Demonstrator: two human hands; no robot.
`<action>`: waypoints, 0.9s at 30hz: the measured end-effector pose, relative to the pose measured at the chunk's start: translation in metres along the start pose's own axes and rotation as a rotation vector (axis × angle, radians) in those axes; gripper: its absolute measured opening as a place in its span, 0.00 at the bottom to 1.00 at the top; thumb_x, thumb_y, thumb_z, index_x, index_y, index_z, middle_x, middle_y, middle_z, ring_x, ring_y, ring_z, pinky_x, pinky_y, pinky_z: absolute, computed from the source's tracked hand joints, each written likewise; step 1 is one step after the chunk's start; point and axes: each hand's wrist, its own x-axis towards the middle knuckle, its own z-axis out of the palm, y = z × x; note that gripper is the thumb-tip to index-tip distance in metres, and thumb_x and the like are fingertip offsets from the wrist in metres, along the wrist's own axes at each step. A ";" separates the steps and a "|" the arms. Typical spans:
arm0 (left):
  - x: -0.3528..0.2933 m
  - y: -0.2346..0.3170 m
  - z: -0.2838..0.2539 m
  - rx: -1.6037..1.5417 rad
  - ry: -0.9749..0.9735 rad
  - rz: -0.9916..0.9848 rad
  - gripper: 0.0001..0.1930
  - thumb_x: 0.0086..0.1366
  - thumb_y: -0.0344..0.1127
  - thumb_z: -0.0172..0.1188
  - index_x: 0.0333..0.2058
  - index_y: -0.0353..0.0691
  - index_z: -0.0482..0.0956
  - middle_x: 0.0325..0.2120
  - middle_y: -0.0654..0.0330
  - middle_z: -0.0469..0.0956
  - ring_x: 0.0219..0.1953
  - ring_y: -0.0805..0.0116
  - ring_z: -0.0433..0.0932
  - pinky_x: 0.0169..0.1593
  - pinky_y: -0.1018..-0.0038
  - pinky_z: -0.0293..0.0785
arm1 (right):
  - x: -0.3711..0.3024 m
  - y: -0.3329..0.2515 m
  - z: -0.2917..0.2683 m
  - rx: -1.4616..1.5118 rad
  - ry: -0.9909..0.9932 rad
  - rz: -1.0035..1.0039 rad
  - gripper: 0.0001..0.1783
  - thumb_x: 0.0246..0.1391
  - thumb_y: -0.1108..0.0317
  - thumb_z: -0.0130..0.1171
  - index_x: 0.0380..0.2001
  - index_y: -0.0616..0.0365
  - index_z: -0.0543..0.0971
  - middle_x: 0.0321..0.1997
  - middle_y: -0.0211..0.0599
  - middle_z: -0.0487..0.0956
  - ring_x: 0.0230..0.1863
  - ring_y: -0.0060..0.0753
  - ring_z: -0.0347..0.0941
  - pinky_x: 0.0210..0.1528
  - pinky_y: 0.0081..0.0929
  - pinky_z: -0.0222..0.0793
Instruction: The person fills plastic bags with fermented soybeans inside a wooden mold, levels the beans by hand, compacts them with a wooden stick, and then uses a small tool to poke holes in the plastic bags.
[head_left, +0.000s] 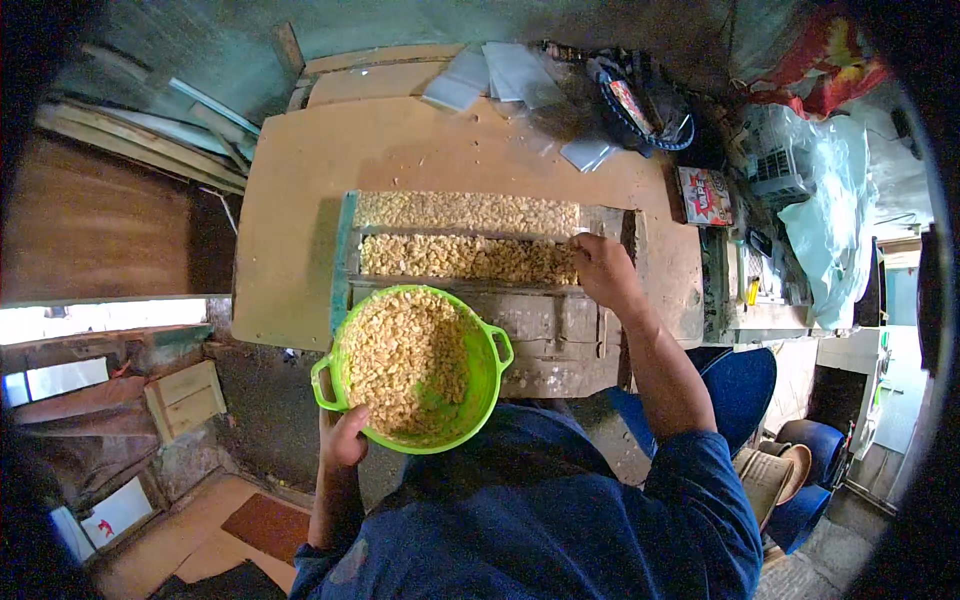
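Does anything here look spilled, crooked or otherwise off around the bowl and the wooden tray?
Nothing stands out. The green bowl of pale kernels sits level, gripped by the left hand. The kernels lie within two channels of the wooden tray, where the right hand rests. No kernels show clearly on the board around it.
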 end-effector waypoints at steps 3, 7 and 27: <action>0.001 0.004 0.016 -0.003 -0.017 0.079 0.50 0.50 0.37 0.67 0.70 0.39 0.51 0.61 0.53 0.68 0.60 0.57 0.71 0.61 0.62 0.70 | -0.003 0.001 -0.003 0.084 0.036 0.168 0.09 0.60 0.69 0.54 0.38 0.60 0.81 0.35 0.58 0.80 0.41 0.61 0.79 0.41 0.42 0.74; -0.001 0.004 0.022 -0.016 -0.011 0.075 0.51 0.50 0.36 0.67 0.71 0.38 0.50 0.62 0.51 0.67 0.62 0.56 0.70 0.64 0.61 0.68 | -0.004 -0.005 -0.005 0.182 0.128 0.143 0.11 0.59 0.72 0.53 0.43 0.61 0.80 0.37 0.56 0.81 0.41 0.54 0.81 0.43 0.39 0.75; -0.006 0.010 0.079 0.248 -0.139 0.109 0.46 0.55 0.27 0.61 0.70 0.33 0.46 0.64 0.50 0.62 0.66 0.59 0.63 0.69 0.61 0.58 | -0.076 -0.136 0.088 0.739 -0.584 -0.109 0.23 0.65 0.62 0.54 0.60 0.62 0.72 0.59 0.51 0.76 0.58 0.52 0.73 0.64 0.40 0.67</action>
